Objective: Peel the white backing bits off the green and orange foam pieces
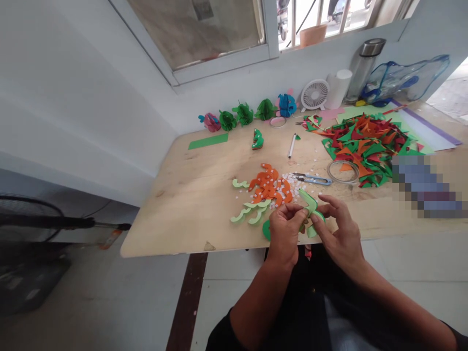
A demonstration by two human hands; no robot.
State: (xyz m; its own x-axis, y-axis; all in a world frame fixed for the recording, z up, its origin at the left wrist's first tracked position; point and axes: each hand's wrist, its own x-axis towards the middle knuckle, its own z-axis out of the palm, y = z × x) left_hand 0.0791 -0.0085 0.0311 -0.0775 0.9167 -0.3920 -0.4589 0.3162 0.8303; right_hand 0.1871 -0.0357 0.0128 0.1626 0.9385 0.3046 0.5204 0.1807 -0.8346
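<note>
Between my hands, above the table's front edge, is a folded green paper cutout (309, 202) with light and darker green layers. My left hand (288, 226) pinches its left side with thumb and forefinger. On the other side, my right hand (336, 226) grips it between thumb and fingers, with the forefinger raised. Part of a darker green paper piece (266, 230) shows beside my left hand. Just beyond lie orange wavy paper pieces (268, 184) dotted with small white squares (288, 187), and several pale green wavy strips (252, 212).
Blue-handled thread snips (314, 179), a tape roll (342, 171) and a white pen (292, 146) lie farther back. A heap of paper scraps (365, 141) covers the right side. Paper ornaments (244, 113), a small fan (315, 95) and a bottle (361, 70) line the wall.
</note>
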